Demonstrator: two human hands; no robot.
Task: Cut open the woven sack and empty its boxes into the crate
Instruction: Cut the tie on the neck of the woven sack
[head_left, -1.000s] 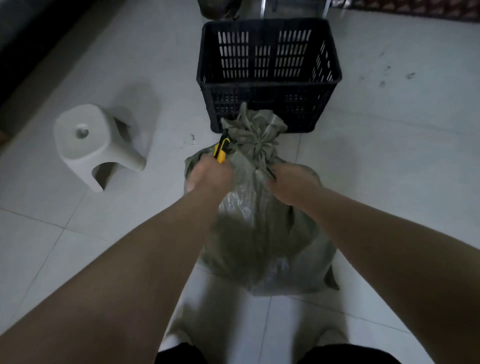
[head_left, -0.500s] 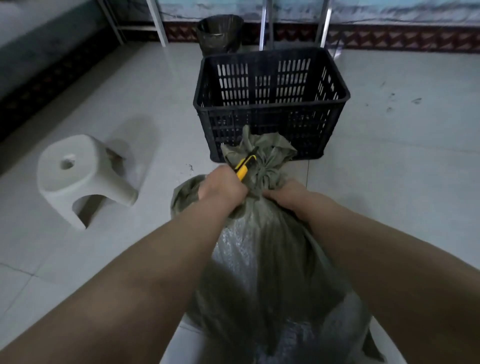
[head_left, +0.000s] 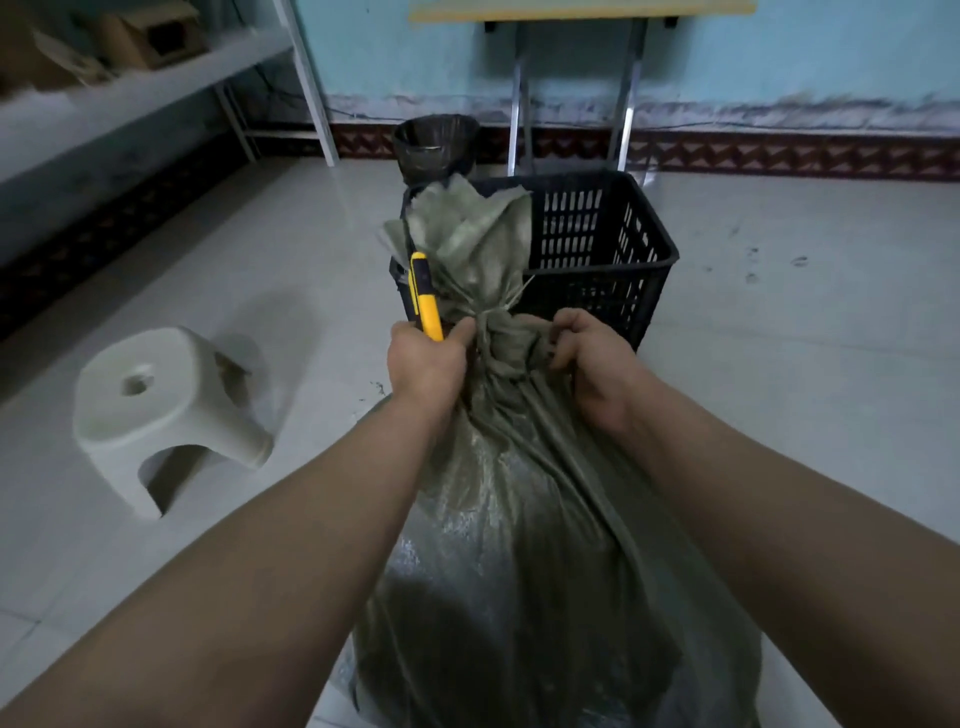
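Both hands grip the sack (head_left: 524, 519) at its tied neck: the left hand (head_left: 427, 362) is closed on the neck together with a yellow knife (head_left: 425, 296) that points up, and the right hand (head_left: 592, 358) pinches the gathered fabric just below the knot. Sack stands on the tiled floor (head_left: 779, 364) right against the black crate (head_left: 597, 249), with a white stool (head_left: 161, 410) well to the left.

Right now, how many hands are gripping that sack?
2. The left hand, also holding a yellow cutter, grips the neck of the sack on its left; the right hand grips it on the right.
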